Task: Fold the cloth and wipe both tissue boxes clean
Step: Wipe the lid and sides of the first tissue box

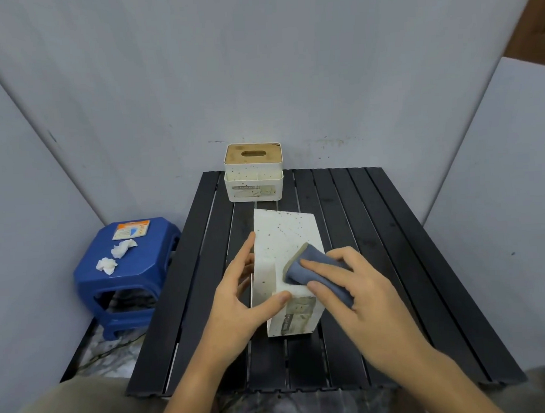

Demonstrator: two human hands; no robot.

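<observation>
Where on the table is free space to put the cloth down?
The table's right slats, beside the near box, are bare, as are the left slats. The middle is crowded: both hands, the cloth, and the far box behind.

This is looking like a makeshift recording booth rather than a lived-in room. Plain grey-white boards [257, 65] are standing on three sides as a screen, closing in a low black slatted folding table [376, 232]. A small blue plastic stool [126, 277] is sitting beside the table's left edge, carrying two crumpled white tissues [116, 257] and a flat orange-and-white packet [131, 230]. Marbled grey flooring [108, 350] is showing beneath the stool and table, and speckled stains are marking the back board low down.
</observation>
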